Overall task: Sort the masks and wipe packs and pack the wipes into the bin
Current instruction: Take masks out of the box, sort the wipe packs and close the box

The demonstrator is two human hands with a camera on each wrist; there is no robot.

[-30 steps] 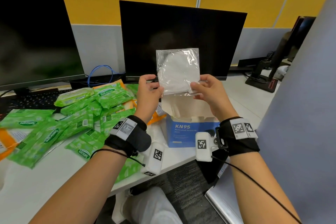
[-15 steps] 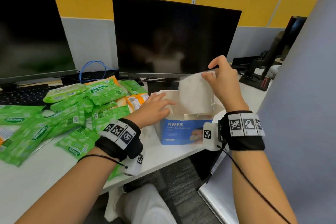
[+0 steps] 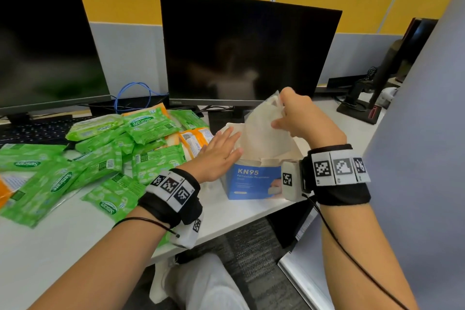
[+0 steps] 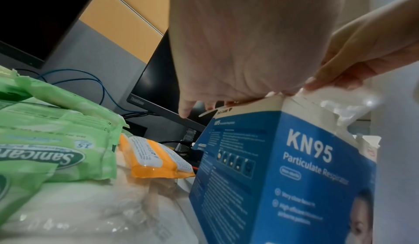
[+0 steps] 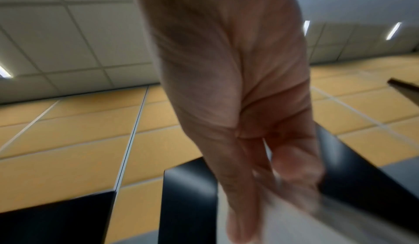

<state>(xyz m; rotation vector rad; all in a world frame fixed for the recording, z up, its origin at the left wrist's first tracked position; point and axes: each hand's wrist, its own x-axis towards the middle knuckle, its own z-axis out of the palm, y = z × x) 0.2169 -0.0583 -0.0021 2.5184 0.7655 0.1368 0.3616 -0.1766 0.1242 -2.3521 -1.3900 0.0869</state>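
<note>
A blue KN95 mask box (image 3: 253, 180) (image 4: 283, 167) stands open near the desk's front edge. My right hand (image 3: 299, 118) pinches a white mask in a clear wrapper (image 3: 264, 126) and holds it tilted in the box's open top. My left hand (image 3: 219, 151) lies flat with straight fingers on the box's left top flap (image 4: 226, 110). Green wipe packs (image 3: 100, 158) (image 4: 56, 151) are heaped on the desk to the left, with orange packs (image 3: 195, 139) (image 4: 156, 158) among them. The right wrist view is blurred; the mask is a grey smear at my right hand's fingers (image 5: 283, 176).
Two dark monitors (image 3: 249, 50) (image 3: 47, 43) stand behind the pile, with a keyboard (image 3: 32, 131) and blue cable (image 3: 133, 95) at the back left. A grey partition (image 3: 422, 133) rises at the right. More wrapped masks (image 4: 90, 212) lie on the desk under my left wrist.
Both hands held the wrapped mask up in front of the monitor. The left hand let go and dropped flat onto the box flap. The right hand brought the mask down into the box's opening.
</note>
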